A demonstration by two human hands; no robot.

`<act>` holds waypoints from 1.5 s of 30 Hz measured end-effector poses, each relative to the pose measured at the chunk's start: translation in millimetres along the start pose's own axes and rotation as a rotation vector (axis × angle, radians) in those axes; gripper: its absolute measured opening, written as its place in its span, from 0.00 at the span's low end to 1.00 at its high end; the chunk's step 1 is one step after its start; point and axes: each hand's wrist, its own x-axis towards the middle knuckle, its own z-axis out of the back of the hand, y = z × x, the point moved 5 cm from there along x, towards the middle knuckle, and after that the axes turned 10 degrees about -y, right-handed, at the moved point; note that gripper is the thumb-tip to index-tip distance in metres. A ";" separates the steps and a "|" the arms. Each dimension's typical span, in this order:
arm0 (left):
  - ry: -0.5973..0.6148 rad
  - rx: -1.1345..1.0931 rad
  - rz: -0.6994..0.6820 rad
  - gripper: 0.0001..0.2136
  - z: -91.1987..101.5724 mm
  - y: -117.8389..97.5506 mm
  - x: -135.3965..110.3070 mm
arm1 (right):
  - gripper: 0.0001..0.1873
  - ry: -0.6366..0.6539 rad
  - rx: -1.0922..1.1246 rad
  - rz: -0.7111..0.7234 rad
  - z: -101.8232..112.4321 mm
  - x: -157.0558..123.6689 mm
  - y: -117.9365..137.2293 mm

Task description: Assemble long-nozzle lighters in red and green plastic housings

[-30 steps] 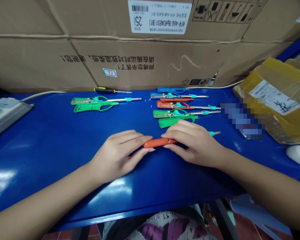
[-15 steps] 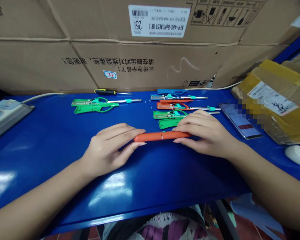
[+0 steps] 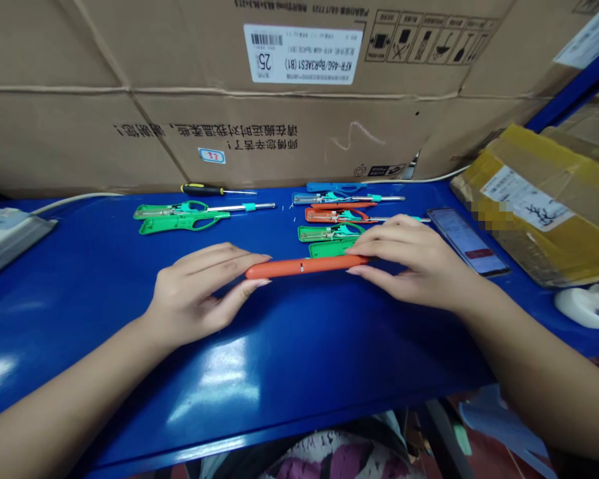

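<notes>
An orange lighter [image 3: 304, 267] is held edge-on above the table, its long casing level and a small dark slot in its edge. My left hand [image 3: 199, 293] pinches its left end between thumb and fingers. Thumb and fingers of my right hand [image 3: 404, 269] close on the right end and hide it. Just behind that hand lie a green lighter [image 3: 324, 233] and a green half shell [image 3: 329, 249]. Farther back are an opened orange lighter [image 3: 324, 215], an opened blue lighter [image 3: 314, 198] and a blue half shell [image 3: 334, 187].
Another opened green lighter [image 3: 164, 211] with its half shell [image 3: 167, 225] lies at the back left, near a black and yellow screwdriver [image 3: 202, 189]. A large cardboard box [image 3: 180, 60] stands behind. On the right are a phone [image 3: 466, 239], a taped parcel [image 3: 574, 233] and a white object [image 3: 586, 306].
Both hands still grip the orange lighter, now slightly further left in view and tilted a little more. The whole view has shifted slightly.
</notes>
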 end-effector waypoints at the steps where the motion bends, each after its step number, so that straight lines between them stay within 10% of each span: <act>1: -0.002 -0.001 0.000 0.08 0.1 2.7 -0.2 | 0.07 0.016 0.001 0.004 -0.2 -0.1 -1.7; 19: 0.151 -0.090 -0.005 0.11 -17.2 9.6 -7.1 | 0.08 0.153 -0.090 -0.043 -19.1 -3.3 4.7; 36: 0.108 -0.081 -0.087 0.15 -20.9 -10.8 -8.5 | 0.12 -0.016 -0.045 0.018 -27.8 -1.4 25.7; 40: 0.064 -0.115 0.152 0.09 -18.8 -6.8 -2.0 | 0.14 0.007 -0.047 -0.025 -28.0 -1.3 20.7; 45: 0.061 -0.359 0.834 0.10 -27.4 7.9 -9.2 | 0.13 0.099 0.043 -0.072 -30.4 -2.3 16.6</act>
